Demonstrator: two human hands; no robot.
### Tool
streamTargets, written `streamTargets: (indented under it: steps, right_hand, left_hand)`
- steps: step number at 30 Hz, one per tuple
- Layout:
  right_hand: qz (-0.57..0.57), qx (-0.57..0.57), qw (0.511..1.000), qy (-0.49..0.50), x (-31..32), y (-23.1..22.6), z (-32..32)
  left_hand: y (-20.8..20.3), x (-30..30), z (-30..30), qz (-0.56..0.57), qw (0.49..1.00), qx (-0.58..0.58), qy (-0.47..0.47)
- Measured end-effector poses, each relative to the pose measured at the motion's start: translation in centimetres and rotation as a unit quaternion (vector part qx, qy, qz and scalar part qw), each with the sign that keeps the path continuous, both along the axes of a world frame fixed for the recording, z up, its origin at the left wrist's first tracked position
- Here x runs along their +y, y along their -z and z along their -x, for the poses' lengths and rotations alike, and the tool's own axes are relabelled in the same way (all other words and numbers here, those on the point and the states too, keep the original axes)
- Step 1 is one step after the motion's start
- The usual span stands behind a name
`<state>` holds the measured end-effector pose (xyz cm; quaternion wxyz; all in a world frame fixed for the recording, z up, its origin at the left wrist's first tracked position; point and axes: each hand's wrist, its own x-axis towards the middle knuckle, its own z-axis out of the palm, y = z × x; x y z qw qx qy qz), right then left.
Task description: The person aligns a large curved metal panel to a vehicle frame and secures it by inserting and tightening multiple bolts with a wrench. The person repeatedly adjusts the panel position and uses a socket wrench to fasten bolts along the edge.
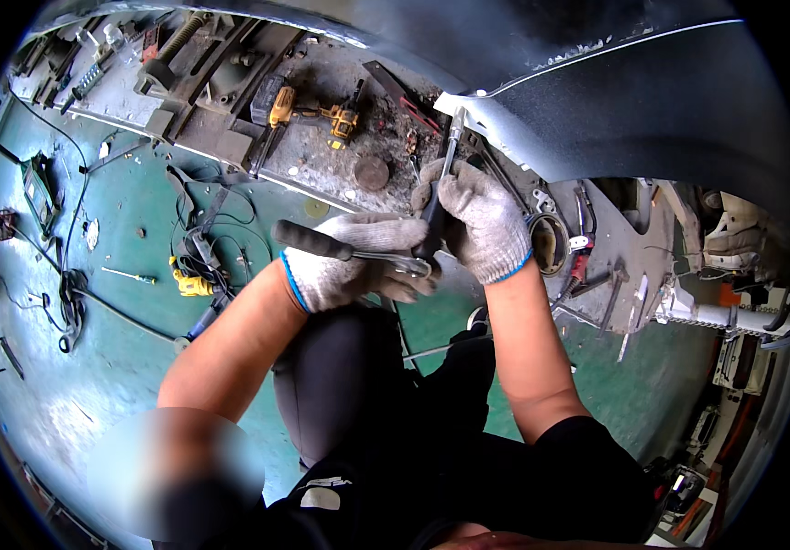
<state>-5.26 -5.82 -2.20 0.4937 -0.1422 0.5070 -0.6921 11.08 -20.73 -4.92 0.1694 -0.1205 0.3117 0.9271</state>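
Note:
Both hands wear white knit gloves with blue cuffs. Fingers curled, my left hand grips a ratchet-like tool with a dark handle and metal shank. That tool lies across the palm, and its rounded metal end sits by the lower end of a black grip. My right hand is closed around a driver with this black grip and a long bright shaft. The shaft points up, and its tip is at the pale edge of a dark body panel. Whether the two tools are joined, I cannot tell.
Beyond my hands is a grey metal platform with a yellow-black power tool, a round block and loose tools. A yellow corded tool, cables and a screwdriver lie on the green floor. At right stands a metal arm with a chain.

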Motion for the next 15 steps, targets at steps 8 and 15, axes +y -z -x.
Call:
streamTargets:
  steps: [8,15]
  right_hand:
    - [-0.134,0.073,0.988,-0.011,-0.8,-1.4,-0.2]
    - [-0.176,0.142,0.974,0.016,-1.8,-1.9,-0.7]
  left_hand:
    - [12.8,-4.9,-3.2,-0.13,0.926,-0.029,-0.352]
    - [-5.6,1.0,-2.4,0.618,0.777,0.061,-0.106]
